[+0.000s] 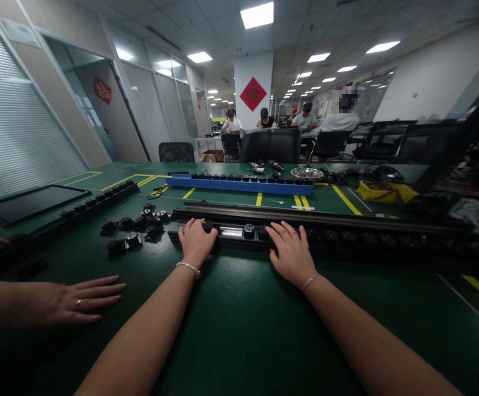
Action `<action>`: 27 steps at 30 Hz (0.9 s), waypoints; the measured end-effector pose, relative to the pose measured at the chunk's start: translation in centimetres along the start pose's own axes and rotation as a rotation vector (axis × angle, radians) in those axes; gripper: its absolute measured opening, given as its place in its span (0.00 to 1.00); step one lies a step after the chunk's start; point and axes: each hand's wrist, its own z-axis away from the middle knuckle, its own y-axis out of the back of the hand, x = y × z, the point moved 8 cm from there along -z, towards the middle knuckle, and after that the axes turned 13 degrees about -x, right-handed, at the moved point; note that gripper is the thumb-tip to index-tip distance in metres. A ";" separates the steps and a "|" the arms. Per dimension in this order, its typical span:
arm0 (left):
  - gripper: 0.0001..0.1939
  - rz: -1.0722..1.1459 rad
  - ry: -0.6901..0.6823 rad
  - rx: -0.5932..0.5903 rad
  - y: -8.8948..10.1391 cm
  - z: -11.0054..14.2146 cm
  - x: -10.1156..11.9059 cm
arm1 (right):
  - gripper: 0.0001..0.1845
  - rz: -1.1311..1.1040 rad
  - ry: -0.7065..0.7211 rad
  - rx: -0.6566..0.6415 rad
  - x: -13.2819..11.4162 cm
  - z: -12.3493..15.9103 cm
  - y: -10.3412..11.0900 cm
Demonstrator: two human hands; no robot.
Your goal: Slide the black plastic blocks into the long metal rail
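Observation:
A long black rail (229,242) with a pale inner channel lies across the table before me. At its left end my left hand (196,242) closes thumb and fingers on a small black socket module (209,226). Another black module (248,231) sits in the channel between my hands. My right hand (292,256) rests over the rail with fingers spread, its fingertips touching a module (263,233) there. Further right, several more modules line the rail, dim in shadow. Loose black modules (134,239) lie in a cluster left of my left hand.
A co-worker's hand (78,301) lies flat on the green table (231,330) at left, near another black rail (99,206). Behind my rail are a blue rail (239,186) with modules, a metal bowl (306,173) and a yellow tray (387,192). People sit further back.

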 end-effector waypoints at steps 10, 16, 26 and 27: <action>0.18 0.017 0.081 0.015 0.4 -0.7 -2.1 | 0.27 -0.007 0.004 0.009 0.1 0.0 0.0; 0.17 0.033 0.139 0.040 1.2 -1.0 -3.5 | 0.27 -0.001 0.005 0.014 0.1 0.0 0.0; 0.17 0.097 0.179 0.064 1.7 -2.0 -6.3 | 0.27 0.018 -0.002 0.001 0.1 0.0 -0.1; 0.17 0.114 0.175 0.059 1.7 -2.2 -6.5 | 0.27 0.018 -0.002 0.001 0.1 0.0 -0.1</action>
